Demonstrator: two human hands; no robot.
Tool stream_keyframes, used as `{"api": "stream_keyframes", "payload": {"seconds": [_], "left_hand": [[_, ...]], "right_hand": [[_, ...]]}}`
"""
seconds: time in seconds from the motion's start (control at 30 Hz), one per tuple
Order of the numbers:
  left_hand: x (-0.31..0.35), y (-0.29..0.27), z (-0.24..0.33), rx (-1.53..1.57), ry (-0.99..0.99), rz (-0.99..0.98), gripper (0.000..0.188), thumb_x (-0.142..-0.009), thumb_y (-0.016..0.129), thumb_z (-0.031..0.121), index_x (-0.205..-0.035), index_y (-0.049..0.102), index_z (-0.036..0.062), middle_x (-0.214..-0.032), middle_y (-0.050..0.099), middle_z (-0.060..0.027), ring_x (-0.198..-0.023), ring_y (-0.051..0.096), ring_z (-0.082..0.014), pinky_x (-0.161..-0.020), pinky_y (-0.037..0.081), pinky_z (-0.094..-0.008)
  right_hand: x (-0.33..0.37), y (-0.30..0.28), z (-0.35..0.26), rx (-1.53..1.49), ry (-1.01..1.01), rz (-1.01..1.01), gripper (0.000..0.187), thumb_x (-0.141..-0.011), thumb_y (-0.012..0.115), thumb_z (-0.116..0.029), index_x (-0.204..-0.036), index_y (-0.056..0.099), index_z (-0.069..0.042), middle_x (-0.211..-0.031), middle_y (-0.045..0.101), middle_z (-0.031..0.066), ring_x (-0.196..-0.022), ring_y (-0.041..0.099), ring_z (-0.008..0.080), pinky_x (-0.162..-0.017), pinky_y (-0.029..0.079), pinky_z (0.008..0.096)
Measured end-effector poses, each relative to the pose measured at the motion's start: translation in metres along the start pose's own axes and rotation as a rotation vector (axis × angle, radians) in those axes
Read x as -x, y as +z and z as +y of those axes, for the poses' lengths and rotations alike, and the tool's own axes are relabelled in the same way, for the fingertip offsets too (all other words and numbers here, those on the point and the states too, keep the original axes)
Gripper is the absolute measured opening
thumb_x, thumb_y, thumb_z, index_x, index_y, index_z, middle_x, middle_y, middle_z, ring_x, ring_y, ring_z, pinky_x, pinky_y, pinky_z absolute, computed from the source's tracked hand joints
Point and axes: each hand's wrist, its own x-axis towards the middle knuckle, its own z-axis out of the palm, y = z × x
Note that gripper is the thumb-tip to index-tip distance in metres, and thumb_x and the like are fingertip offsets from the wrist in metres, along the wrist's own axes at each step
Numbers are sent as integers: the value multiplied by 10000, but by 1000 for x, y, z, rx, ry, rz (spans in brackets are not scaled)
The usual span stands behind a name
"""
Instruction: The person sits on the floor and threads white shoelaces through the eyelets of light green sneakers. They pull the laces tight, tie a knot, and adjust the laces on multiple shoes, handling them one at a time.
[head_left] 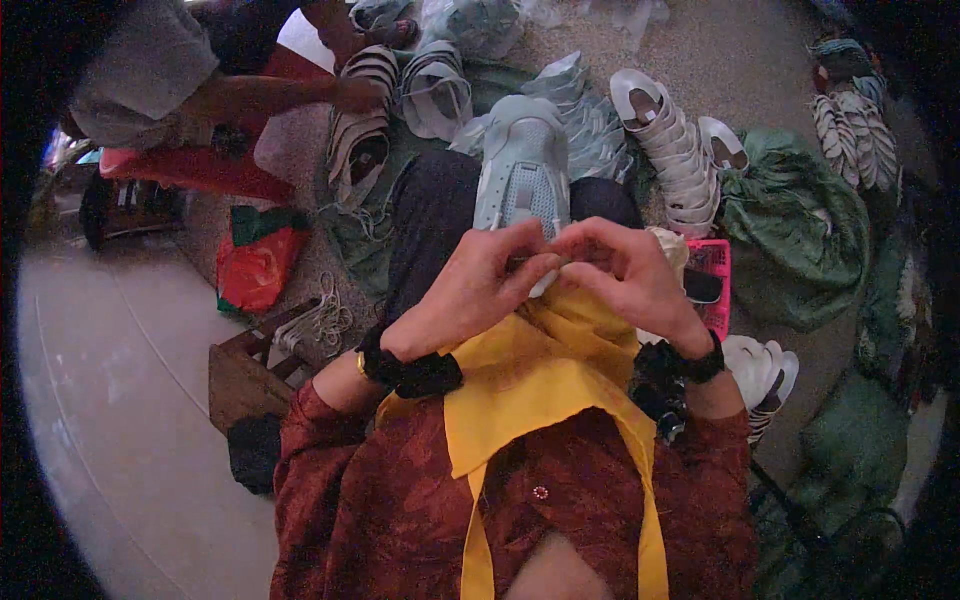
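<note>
A pale grey-blue shoe upper (524, 160) with a mesh middle lies lengthwise over my lap, its rounded end pointing away from me. My left hand (485, 275) and my right hand (628, 272) meet at its near end, thumbs and forefingers pinched close together. What the fingertips pinch is too small to make out. Just below them a white piece (543, 283) shows, perhaps part of the upper or a lace. Beneath both hands spreads my yellow apron (530, 375).
Nested white shoe uppers (672, 150) stand at the right, beside a green sack (795, 225) and a pink basket (712, 285). Ahead lie wrapped pale uppers (585, 110). At left are white cords (320, 318), a wooden stool (245, 375) and another person's arm (290, 97).
</note>
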Motion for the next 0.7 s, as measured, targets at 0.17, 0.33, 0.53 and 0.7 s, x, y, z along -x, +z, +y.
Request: {"api": "stream_keyframes", "payload": {"seconds": [0.17,0.33,0.53,0.7], "left_hand": [[2,-4,-9,-110,63,134,147,-913,689,109,-920,577,14,-712,541,-74,-663,486,-117,-600,429,-307],[-15,-12,-30,-398,143,417,250,-827,736,81,-957,531,25,-849,523,-123,-759,557,-266,-668,460,-365],[-15,-9,-44,-446,184,421,257,-816,706,53,-987,517,17,-908,522,-157,-818,562,-379,-701,467,-431],[-15,-5,-46,-465,210,431,253,-820,694,45,-995,513,13,-912,517,-166,-845,562,-394,-724,471,-441]], "right_hand": [[-11,-4,4,389,-120,-35,164,-835,706,-36,-999,695,-32,-906,708,113,-857,708,234,-755,545,332],[-23,15,19,636,-420,183,141,-807,712,-27,-939,663,-37,-896,627,123,-848,658,319,-736,536,388],[-19,24,32,752,-463,311,140,-806,696,-6,-928,634,-34,-908,582,122,-857,636,321,-741,531,399],[-17,27,36,759,-466,369,142,-809,692,-1,-932,630,-37,-905,584,118,-861,634,322,-749,530,402]]}}
